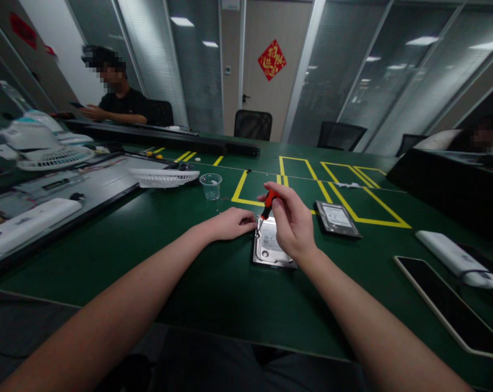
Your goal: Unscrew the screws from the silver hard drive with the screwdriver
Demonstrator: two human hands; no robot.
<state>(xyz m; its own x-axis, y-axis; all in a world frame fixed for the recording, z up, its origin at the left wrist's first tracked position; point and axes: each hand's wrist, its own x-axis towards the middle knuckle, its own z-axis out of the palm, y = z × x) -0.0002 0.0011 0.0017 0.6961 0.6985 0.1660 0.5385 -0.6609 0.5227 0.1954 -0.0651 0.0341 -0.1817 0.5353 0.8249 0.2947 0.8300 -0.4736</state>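
On a green table (pixel 189 294), the right hand's (pixel 292 226) fingers grip a red-black screwdriver (pixel 267 207) over a hard drive (pixel 273 245); the left hand's (pixel 233 224) curled fingers meet its edge.

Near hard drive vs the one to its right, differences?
- Handling: near drive has the screwdriver in the right hand over it and the left hand at its upper left corner; far drive has no hand on it.
- Pose: near drive sits roughly square to the view; far drive is skewed.
- Look: near drive's top looks brighter; far drive's looks greyer.
Shared: both lie flat, label up.
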